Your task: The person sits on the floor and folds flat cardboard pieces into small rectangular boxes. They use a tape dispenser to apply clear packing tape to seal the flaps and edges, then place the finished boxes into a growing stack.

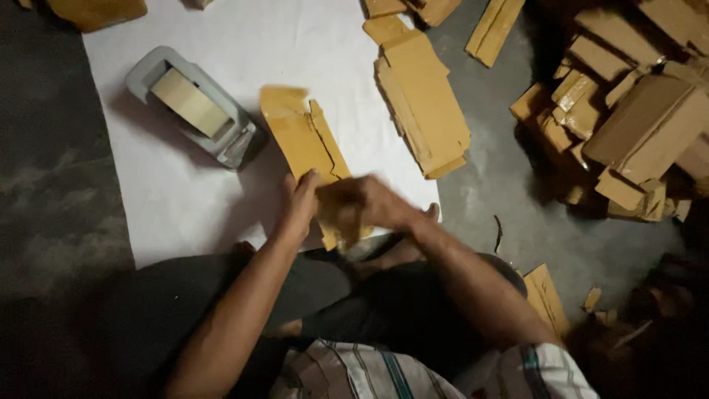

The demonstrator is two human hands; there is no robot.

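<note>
Floor: dim grey concrete floor (59, 199), rough and mottled; a white paper sheet (185, 185) spread flat over it serves as work surface.
Landmark: grey tape dispenser (193, 107), heavy desk type with a roll of tan tape, on the sheet's upper left part, set at a slant.
Folded piece: flat brown cardboard blank (304, 144) lies on the sheet just right of the dispenser, flaps partly creased, its near end under the hands.
Left hand (299, 203): fingers pressed down flat on the blank's near end, right of and below the dispenser; open, pinning rather than clasping.
Right hand (365, 203): blurred; curled over the blank's lower corner, seemingly gripping the cardboard, touching the left hand's side.
Stack: neat pile of flat brown blanks (425, 103) further right of the dispenser, overhanging the sheet's right edge.
Heap: loose jumble of assembled brown cartons (628, 111) far right of the dispenser, off the sheet, on bare concrete.
Scraps: cardboard pieces (546, 295) on the floor by the person's right knee.
Legs: crossed, in dark trousers (221, 295), crowding the sheet's near edge.
Open room: bare white sheet below and above the dispenser.
</note>
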